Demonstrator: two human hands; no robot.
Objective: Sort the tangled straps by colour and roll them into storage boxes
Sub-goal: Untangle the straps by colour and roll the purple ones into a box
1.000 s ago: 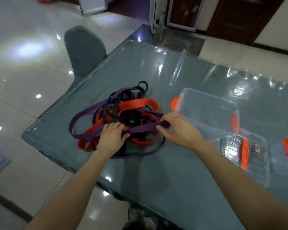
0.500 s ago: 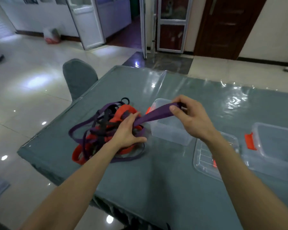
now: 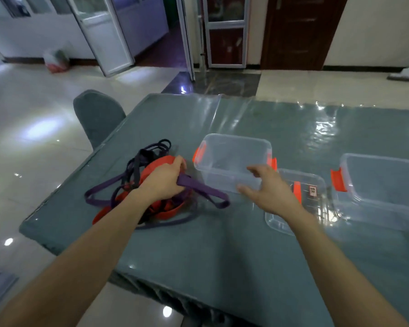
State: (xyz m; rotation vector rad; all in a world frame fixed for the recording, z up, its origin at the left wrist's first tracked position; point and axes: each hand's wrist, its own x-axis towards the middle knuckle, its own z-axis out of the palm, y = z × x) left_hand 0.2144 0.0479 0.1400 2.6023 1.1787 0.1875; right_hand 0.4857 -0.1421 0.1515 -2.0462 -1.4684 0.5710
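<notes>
So the left hand [image 3: 162, 182] is sitting right on top of the tangle [image 3: 137, 185] near the left edge of the surface [image 3: 222, 256], and its fingers [image 3: 178, 165] are curling round a purple strap [image 3: 206, 192], gripping it where it's coming out of the pile. The free loop of that strap is trailing off to the right and lying just in front of the clear box [image 3: 232, 147]. The hand and forearm are covering a good chunk of the heap, so I can't really tell how the orange strap [image 3: 170, 211], the black strap [image 3: 137, 166] and the purple bits are crossing underneath. The right hand [image 3: 269, 190] is hovering at the near right corner of that box with its fingers [image 3: 246, 188] spread wide and holding nothing; whether they're actually touching the box wall, can't tell, it's see-through and a bit blurry there. A flat lid [image 3: 314, 185] with an orange clip is lying just right of the box, partly hiding under the right wrist. A second clear box [image 3: 383, 161] is sitting further right, getting cut off by the frame edge. A chair [image 3: 97, 114] is poking up behind the surface's far left side.
</notes>
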